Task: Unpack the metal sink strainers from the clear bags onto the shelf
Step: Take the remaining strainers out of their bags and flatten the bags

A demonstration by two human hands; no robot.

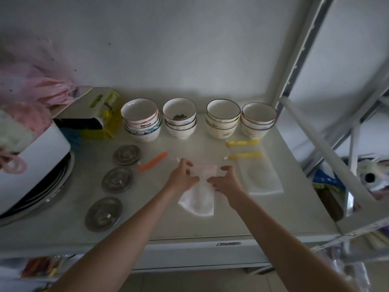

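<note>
While the head camera is looking down at a pale shelf (pixel 189 226), two bare hands are meeting over one clear bag (pixel 200 199) at its centre. The left hand (pixel 182 178) is pinching the bag's upper left edge with closed fingers, and the right hand (pixel 227 180) is gripping its upper right edge the same way; whether anything is lying inside cannot be told. Three metal sink strainers (pixel 117 179) are lying bare in a line on the left. Two flat clear bags with yellow zips (pixel 260 172) are resting on the right. One orange zip strip (pixel 153 161) is lying near the strainers. Four stacks of bowls (pixel 199 119) are standing along the back; one top bowl is holding dark crumbs.
</note>
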